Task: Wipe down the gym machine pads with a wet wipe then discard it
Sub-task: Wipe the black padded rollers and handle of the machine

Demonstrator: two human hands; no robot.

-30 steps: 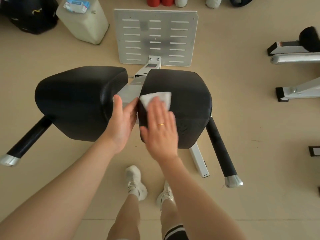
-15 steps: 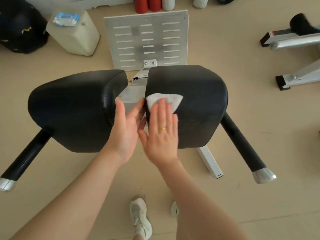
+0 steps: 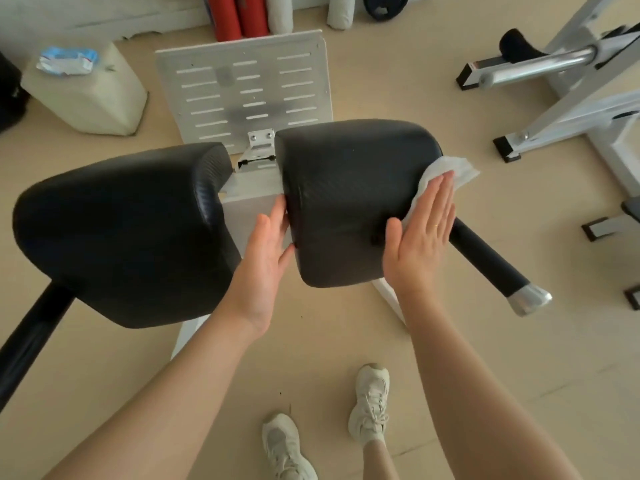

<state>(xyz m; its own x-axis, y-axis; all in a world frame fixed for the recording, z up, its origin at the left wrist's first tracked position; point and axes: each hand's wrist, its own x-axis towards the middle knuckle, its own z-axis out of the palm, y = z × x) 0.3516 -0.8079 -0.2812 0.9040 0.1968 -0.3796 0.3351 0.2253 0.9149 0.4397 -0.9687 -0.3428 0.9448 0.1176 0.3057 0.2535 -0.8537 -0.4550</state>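
- Black textured vinyl on both pads; your right hand (image 3: pixel 420 233) has flat, straight fingers pressing the wet wipe (image 3: pixel 446 174) against the right pad (image 3: pixel 349 199), on its outer right side.
- Your left hand (image 3: pixel 265 258) is flat too, fingers straight, resting on that pad's inner edge, in the gap beside the left pad (image 3: pixel 121 230).
- Wipe pack (image 3: pixel 67 60) sits on a cream jug (image 3: pixel 86 95) by the slotted footplate (image 3: pixel 246 91).

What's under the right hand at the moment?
The white wet wipe, pressed flat against the right pad's outer side by the right hand. The part beneath the palm and the pad surface there are hidden.
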